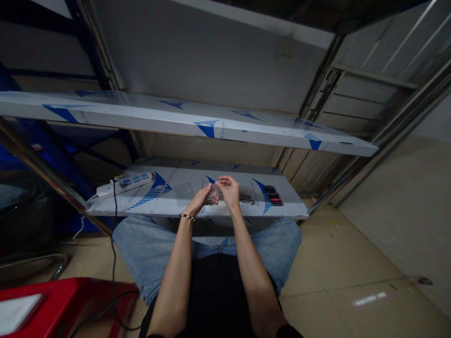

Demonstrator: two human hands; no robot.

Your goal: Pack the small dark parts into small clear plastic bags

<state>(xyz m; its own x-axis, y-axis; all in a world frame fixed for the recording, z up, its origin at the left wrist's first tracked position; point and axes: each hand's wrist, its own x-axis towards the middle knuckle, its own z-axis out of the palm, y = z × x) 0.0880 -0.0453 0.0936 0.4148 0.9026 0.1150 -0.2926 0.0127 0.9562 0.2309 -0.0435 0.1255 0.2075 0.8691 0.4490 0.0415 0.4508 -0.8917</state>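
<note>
My left hand (199, 203), with a beaded bracelet at its wrist, is closed around a small clear plastic bag (213, 195). Something thin and pale shows through the plastic, too small to name. At the top of that bag, my right hand (230, 193) has its thumb and forefinger pinched together. Both hands are just above the lower shelf (165, 206). To the right of my right hand lies a clear bag (248, 194) with small dark pieces in it. A flat, see-through bag (184, 192) rests left of my left hand.
An upper shelf (169, 123) crosses in front, above my hands. A white power strip (127, 182) with a dark cable sits at the lower shelf's left. A blurred-out dark and red object (274, 197) lies right. Lower left is a red stool (66, 300).
</note>
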